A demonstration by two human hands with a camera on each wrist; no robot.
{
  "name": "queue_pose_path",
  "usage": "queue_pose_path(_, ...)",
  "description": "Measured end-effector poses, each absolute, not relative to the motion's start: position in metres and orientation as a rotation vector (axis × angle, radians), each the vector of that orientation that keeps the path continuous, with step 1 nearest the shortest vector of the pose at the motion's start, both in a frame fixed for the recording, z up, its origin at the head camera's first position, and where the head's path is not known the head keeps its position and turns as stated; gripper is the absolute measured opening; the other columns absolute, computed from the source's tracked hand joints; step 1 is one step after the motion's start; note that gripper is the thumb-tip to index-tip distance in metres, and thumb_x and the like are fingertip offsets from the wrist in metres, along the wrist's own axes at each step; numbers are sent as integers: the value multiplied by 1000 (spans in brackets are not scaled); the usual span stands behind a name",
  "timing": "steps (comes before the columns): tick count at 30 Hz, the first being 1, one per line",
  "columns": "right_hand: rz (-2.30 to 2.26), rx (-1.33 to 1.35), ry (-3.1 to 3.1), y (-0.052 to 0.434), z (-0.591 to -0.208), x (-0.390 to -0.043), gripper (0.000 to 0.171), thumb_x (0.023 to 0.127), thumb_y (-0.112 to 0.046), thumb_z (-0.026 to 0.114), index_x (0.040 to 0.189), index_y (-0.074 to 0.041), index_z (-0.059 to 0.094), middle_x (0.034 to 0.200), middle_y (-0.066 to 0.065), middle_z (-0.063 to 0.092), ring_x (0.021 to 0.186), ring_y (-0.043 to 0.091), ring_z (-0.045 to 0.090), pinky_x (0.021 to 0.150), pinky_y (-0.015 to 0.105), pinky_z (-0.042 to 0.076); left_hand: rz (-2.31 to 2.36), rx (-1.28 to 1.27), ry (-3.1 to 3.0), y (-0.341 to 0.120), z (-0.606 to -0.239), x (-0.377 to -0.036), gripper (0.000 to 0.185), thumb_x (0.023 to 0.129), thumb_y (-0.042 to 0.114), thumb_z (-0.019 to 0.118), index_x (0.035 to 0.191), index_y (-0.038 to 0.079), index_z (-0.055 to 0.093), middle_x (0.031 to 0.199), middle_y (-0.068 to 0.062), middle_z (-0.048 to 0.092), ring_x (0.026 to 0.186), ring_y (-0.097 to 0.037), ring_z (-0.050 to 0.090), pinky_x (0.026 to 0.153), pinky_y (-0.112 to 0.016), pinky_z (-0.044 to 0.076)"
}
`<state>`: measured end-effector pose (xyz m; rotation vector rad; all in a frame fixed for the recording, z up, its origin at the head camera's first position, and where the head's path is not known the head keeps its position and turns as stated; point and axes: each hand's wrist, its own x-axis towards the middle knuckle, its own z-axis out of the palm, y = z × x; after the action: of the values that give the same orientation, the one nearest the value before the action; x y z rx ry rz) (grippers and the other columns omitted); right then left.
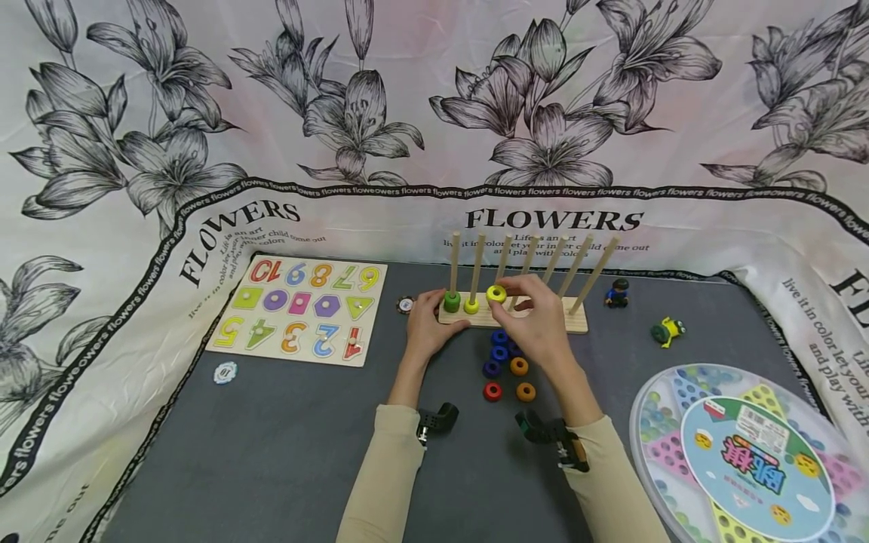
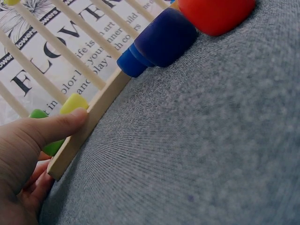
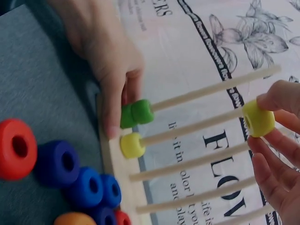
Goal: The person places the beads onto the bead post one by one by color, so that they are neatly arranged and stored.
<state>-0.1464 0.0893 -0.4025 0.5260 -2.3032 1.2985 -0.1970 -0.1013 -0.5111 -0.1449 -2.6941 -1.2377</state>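
A wooden peg stand (image 1: 512,320) with a row of upright pegs sits at the table's far side. My left hand (image 1: 426,326) grips its left end, the thumb (image 2: 65,125) along the front of the base. Green rings (image 3: 137,114) are stacked on the leftmost peg, and one yellow ring (image 3: 132,145) sits at the bottom of the second. My right hand (image 1: 539,323) pinches another yellow ring (image 3: 258,123) between thumb and fingers; in the right wrist view it overlaps the second peg's tip. In front of the base lie blue rings (image 1: 499,353), orange rings (image 1: 519,366) and a red ring (image 1: 492,391).
Left of the stand lies a number and shape puzzle board (image 1: 333,295), with a round chip (image 1: 225,372) in front of it and another chip (image 1: 405,305) beside the stand. To the right are a small toy figure (image 1: 617,293), a yellow-green frog (image 1: 668,331) and a large round game box (image 1: 756,460).
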Motion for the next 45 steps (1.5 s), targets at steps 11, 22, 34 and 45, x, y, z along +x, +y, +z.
queue_pose_path(11, 1269, 483, -2118, 72, -375, -159, 25, 83, -4, 76, 107, 3, 71, 100, 16, 70, 87, 29, 67, 65, 45, 53, -1233, -160, -2665, -101, -507, -194, 76, 73, 33, 89, 135, 0, 59, 133, -17, 56, 118, -33, 54, 98, -46, 44)
queue_pose_path(22, 1205, 420, -2045, 59, -347, -169, 23, 85, -6, 74, 106, 3, 70, 99, 17, 69, 85, 29, 68, 64, 36, 53, -1226, -175, -2664, -101, -511, -197, 76, 73, 34, 89, 135, 0, 60, 132, -16, 57, 117, -33, 54, 96, -46, 45)
queue_pose_path(34, 1092, 327, -2098, 47, -331, -179, 22, 85, -10, 74, 102, 2, 71, 97, 17, 71, 82, 31, 68, 60, 39, 46, -1259, -183, -2655, -102, -509, -195, 78, 73, 34, 89, 135, -1, 59, 133, -17, 57, 120, -34, 53, 101, -47, 42)
queue_pose_path(45, 1000, 299, -2162, 43, -329, -184, 20, 84, -10, 74, 100, 2, 72, 97, 18, 71, 81, 31, 67, 64, 45, 51, -1278, -178, -2641, -103, -511, -196, 78, 72, 35, 89, 135, 0, 59, 132, -16, 56, 121, -34, 53, 101, -47, 42)
